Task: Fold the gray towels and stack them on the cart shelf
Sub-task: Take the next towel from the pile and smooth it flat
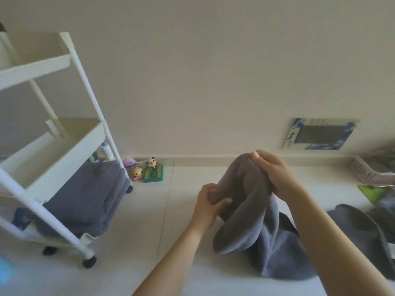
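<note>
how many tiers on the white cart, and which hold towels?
3 tiers on the white plastic rolling cart: top tier and middle tier show no towels; the bottom tier holds folded gray towels. The top tier's inside is partly cropped.

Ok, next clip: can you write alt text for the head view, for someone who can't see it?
Both hands, left hand and right hand, grip a bunched gray towel lifted off the pale floor. To the left, a white cart holds folded towels on its bottom shelf; more loose towels lie to the right.
</note>
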